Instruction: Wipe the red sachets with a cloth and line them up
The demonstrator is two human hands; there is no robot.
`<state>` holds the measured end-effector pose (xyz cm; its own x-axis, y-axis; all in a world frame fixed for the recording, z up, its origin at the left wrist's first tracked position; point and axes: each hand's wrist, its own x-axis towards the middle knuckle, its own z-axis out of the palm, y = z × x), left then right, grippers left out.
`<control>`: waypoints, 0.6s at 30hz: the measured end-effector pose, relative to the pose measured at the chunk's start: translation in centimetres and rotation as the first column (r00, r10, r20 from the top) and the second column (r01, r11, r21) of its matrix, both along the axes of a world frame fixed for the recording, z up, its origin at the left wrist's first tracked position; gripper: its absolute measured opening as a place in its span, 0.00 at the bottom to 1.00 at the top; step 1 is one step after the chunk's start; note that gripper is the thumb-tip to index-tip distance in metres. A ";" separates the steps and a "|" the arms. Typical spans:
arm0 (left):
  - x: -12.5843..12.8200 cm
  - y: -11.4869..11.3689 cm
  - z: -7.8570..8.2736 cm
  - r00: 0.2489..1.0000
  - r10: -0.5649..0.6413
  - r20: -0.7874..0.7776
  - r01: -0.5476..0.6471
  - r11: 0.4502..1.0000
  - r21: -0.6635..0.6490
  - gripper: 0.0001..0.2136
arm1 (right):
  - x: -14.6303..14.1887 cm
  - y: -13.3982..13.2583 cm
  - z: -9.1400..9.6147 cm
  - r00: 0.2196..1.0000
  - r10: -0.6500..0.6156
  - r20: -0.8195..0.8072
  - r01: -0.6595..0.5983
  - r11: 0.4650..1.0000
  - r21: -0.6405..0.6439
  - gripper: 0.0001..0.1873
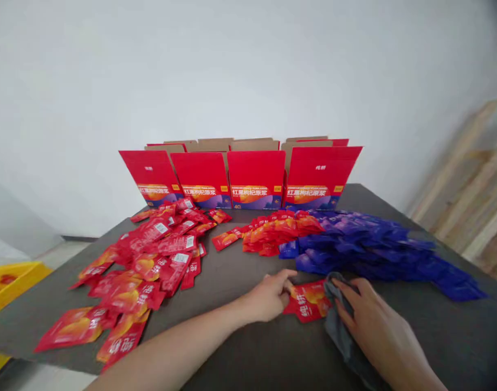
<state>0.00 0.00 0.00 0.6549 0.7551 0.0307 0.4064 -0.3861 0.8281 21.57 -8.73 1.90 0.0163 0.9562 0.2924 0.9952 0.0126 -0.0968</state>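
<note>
My left hand (270,296) pinches the left edge of a red sachet (309,304) lying flat on the dark table (248,336). Over the sachet's right edge, my right hand (370,320) presses a grey cloth (340,326), fingers curled on the cloth. To the left lies a loose heap of red sachets (150,260). Just beyond my hands sit a row of red-orange sachets (281,231) and a long pile of blue sachets (374,250).
Several open red cartons (248,179) stand in a row at the table's far edge against a white wall. A yellow crate (7,279) sits on the floor at the left. Wooden slats (476,184) lean at the right.
</note>
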 end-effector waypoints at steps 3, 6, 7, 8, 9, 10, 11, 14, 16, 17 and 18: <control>0.1 0.2 -0.5 1.000 0.008 0.026 -0.006 0.998 -0.068 0.23 | -4.1 -0.7 -0.4 0.965 0.260 -0.015 -0.261 0.964 -0.053 0.25; 0.1 0.3 -0.6 0.999 0.005 0.042 -0.001 0.996 -0.093 0.21 | -6.2 -1.0 -0.7 0.930 0.366 -0.022 -0.367 0.926 -0.091 0.27; 0.1 0.2 -0.5 0.999 0.005 0.044 -0.002 0.996 -0.089 0.20 | -6.2 -1.0 -0.9 0.933 0.358 -0.024 -0.359 0.929 -0.096 0.27; 0.1 0.1 -0.4 0.999 0.003 0.040 0.000 0.997 -0.078 0.19 | -6.0 -0.9 -1.1 0.941 0.338 -0.027 -0.339 0.936 -0.095 0.27; 0.1 0.0 -0.3 1.000 0.000 0.031 0.002 0.998 -0.061 0.19 | -5.4 -0.9 -1.3 0.949 0.315 -0.033 -0.317 0.944 -0.089 0.26; 0.1 -0.1 -0.1 1.000 -0.003 0.017 0.004 0.999 -0.042 0.18 | -4.6 -0.9 -1.6 0.956 0.291 -0.037 -0.293 0.953 -0.081 0.25; 0.1 -0.2 0.0 1.000 -0.004 -0.001 0.004 1.000 -0.024 0.18 | -3.5 -0.8 -1.9 0.964 0.263 -0.039 -0.266 0.961 -0.072 0.23; 0.3 -0.5 0.2 0.999 0.012 -0.051 -0.011 1.000 0.015 0.20 | 0.3 -0.5 -2.5 0.988 0.156 -0.021 -0.157 0.986 -0.050 0.20; 0.4 -0.7 0.4 0.997 0.034 -0.064 -0.033 0.999 0.026 0.21 | 2.5 -0.3 -2.4 0.998 0.057 0.018 -0.056 0.998 -0.030 0.19; 0.4 -0.8 0.5 0.997 0.046 -0.063 -0.044 0.998 0.034 0.21 | 3.3 -0.3 -2.2 0.999 0.013 0.036 -0.013 1.000 -0.018 0.19; 0.4 -0.8 0.6 0.997 0.056 -0.058 -0.053 0.998 0.045 0.22 | 3.6 -0.2 -1.8 0.999 -0.017 0.046 0.018 1.000 -0.007 0.20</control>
